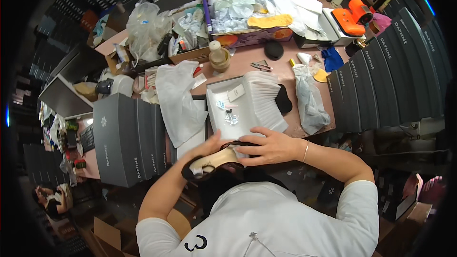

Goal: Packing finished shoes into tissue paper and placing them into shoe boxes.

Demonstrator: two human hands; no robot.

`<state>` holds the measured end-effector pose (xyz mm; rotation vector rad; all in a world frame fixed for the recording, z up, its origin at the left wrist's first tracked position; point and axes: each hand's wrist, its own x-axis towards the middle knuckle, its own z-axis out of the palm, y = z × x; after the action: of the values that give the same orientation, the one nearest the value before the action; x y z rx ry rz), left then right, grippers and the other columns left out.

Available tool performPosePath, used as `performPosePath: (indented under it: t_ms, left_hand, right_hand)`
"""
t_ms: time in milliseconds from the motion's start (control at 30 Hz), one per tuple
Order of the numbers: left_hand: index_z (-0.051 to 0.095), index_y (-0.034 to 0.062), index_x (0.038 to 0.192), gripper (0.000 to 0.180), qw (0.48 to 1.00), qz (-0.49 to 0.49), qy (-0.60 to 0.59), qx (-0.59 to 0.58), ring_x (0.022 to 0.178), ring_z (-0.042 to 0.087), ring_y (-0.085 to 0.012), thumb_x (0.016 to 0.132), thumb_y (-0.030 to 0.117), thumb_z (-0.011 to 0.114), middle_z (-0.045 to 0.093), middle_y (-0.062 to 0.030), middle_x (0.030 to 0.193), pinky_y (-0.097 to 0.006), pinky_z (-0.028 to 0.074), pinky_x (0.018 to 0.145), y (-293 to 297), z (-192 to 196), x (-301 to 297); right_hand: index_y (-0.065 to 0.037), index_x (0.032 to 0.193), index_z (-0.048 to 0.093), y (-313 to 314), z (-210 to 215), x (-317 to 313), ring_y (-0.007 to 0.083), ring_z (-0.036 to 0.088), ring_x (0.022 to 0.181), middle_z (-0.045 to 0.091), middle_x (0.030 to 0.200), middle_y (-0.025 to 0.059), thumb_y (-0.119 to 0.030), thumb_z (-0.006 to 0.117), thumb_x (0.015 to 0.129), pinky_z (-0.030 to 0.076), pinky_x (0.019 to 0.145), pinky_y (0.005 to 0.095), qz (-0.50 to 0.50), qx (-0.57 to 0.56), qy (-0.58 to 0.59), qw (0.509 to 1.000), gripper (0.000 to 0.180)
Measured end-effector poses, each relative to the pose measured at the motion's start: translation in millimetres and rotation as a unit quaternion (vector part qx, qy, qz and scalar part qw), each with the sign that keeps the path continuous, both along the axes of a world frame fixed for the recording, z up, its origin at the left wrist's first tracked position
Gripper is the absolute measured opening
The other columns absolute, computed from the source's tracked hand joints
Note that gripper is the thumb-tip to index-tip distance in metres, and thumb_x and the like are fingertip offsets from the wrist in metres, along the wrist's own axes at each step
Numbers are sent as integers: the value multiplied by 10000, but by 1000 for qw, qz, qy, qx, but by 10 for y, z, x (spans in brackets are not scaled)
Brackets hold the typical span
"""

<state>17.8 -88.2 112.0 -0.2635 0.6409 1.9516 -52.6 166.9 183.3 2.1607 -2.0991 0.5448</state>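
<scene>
A black shoe with a beige insole point(212, 163) lies between my two hands, close to my body at the table's near edge. My left hand point(205, 148) is wrapped round its side, with the fingers partly hidden. Over the shoe's other end are the bent fingers of my right hand point(270, 147), which grip its dark upper edge. Just beyond them sits a lidless shoe box point(221, 88) with a small white card point(235, 93) and small packets point(232, 119) inside. Pleated white tissue paper point(262, 97) spills over its right side, next to a black rounded piece point(284, 99).
Dark shoe boxes stand stacked at left point(116, 138) and right point(381, 81). White wrapping point(176, 100) lies left of the box, a translucent wrapped bundle point(310, 100) right. Behind are snips point(262, 66), a bottle point(218, 54), a carton of crumpled paper point(233, 14) and an orange device point(353, 16).
</scene>
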Motion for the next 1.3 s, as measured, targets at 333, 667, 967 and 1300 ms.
performPosePath:
  t_ms: [333,667,967,1300]
  left_hand:
    - [535,51,952,731,905,397,-57,-141,610,554,-180,905,709,219,569,-96,758,-281,487,567,588,107,615]
    - [581,81,1006,710,803,498,-177,-274,551,545,-166,899,707,265,568,-61,676,-283,469,513,374,-70,472]
    - [546,75,1039,657,797,550,-136,-209,606,561,-180,919,670,293,546,-59,682,-299,470,519,492,55,310]
    - [553,87,988,703,809,515,-139,-248,547,554,-188,880,728,286,559,-78,639,-309,465,512,161,-132,355]
  right_hand:
    - [-89,836,562,-725,-651,221,230,575,764,535,784,61,-185,639,776,465,655,343,-149,3,-139,979,137]
    - [-46,834,565,-712,-685,196,277,612,713,574,811,103,-124,653,810,488,611,356,-185,-61,-400,896,120]
    - [-74,767,563,-1294,-1046,-50,282,607,598,563,714,83,-199,699,728,494,550,383,-248,-35,-160,955,189]
    - [-72,853,579,-826,-934,-403,291,635,667,600,780,94,-182,677,735,498,552,388,-350,24,-184,918,189]
